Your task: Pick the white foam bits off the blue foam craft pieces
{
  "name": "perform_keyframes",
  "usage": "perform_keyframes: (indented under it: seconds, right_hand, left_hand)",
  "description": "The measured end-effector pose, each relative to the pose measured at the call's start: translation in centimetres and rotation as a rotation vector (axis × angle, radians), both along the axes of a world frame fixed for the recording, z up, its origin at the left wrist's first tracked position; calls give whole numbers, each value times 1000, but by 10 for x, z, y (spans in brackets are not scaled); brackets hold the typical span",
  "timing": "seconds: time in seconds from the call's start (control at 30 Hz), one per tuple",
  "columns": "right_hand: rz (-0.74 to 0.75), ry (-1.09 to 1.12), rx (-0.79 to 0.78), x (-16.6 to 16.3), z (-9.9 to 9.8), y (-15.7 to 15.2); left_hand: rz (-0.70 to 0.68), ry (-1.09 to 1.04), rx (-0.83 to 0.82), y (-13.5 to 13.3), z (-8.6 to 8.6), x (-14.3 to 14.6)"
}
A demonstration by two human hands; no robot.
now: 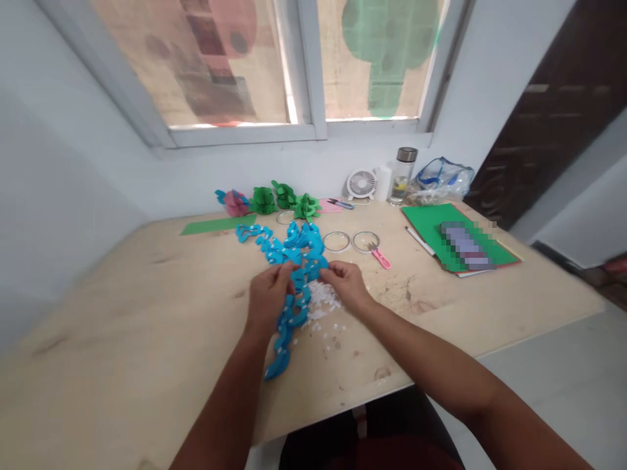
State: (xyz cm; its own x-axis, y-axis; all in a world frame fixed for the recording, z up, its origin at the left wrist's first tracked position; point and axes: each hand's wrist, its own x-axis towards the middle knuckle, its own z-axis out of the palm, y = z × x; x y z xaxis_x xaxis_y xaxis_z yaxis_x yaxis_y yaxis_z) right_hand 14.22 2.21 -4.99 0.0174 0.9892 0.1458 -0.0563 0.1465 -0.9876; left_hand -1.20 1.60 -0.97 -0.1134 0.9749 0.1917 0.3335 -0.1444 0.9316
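A long, curling blue paper garland (296, 312) with small white spots along it lies across the middle of the table. My left hand (268, 295) is closed on its left side, thumb and fingers pinching the paper. From the right, my right hand (347, 282) pinches another edge of the same garland between thumb and fingertips. One tail of the garland hangs toward the table's front, and the rest is bunched beyond my hands. Small white paper scraps (323, 297) are scattered beneath and beside my right hand.
Behind the garland stand green paper flowers (263, 201) and a pink one (236, 203). Tape rolls (366, 241) and pink-handled snips (380, 256) lie to the right. A small fan (361, 185), a bottle (402, 175) and green sheets (431, 228) sit farther back.
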Motion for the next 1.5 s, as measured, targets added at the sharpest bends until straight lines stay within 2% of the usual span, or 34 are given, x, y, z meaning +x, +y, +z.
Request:
perform_keyframes:
  seconds: [0.07,0.13,0.23,0.43,0.57,0.63,0.73,0.83,0.97,1.17,1.37,1.5]
  right_hand:
    - [43,-71,45,-2,-2,0]
    - [85,-127,68,-4,-4,-1]
    - [156,-190,76,-4,-4,-2]
    - [130,-416,170,-3,3,-7]
    - [8,-707,332,-4,11,-16]
    - [-2,-741,360,-3,14,-18]
    - [7,-560,276,2,15,-14]
    - [51,-329,173,5,13,-7]
    - [66,-167,90,4,11,-4]
    - [51,-52,25,3,9,-5]
    - [43,-18,-10,3,12,-4]
    - [69,51,-21,2,15,-6]
  left_hand:
    - [-14,-226,-55,4,-5,-1]
    - [-91,-416,-159,7,-8,0]
    - [-89,-547,-215,7,-10,4]
    - [26,-505,-155,5,-9,8]
    - [78,-455,-106,4,-11,9]
    - [72,-472,-102,3,-12,10]
    - [64,-489,-115,2,-10,12]
    - [26,-402,-155,-1,-8,14]
    - [-25,-297,-177,-6,-4,16]
    - [-76,-321,-173,-7,-2,18]
    - [-72,-310,-231,-4,-6,17]
    - [-83,-305,-230,-9,-1,18]
